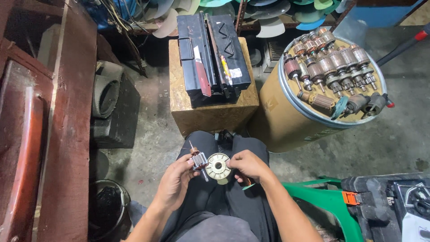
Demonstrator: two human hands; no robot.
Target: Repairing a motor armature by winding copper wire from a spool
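Note:
I sit with both hands over my lap. My left hand point(175, 178) grips a small motor armature point(197, 160) with a steel core and a thin shaft. A cream round plastic fan disc point(218, 166) sits on the armature's shaft end, and my right hand point(247, 165) pinches the disc's right edge. The two hands almost touch around the part, low in the middle of the head view.
A chipboard box point(210, 112) in front of my knees carries a black metal tool point(212, 54). A cardboard drum point(286, 118) at right holds several armatures point(329, 67) on its lid. Wooden furniture point(67, 125) stands at left, a green plastic chair point(331, 201) at right, a dark bucket point(107, 208) lower left.

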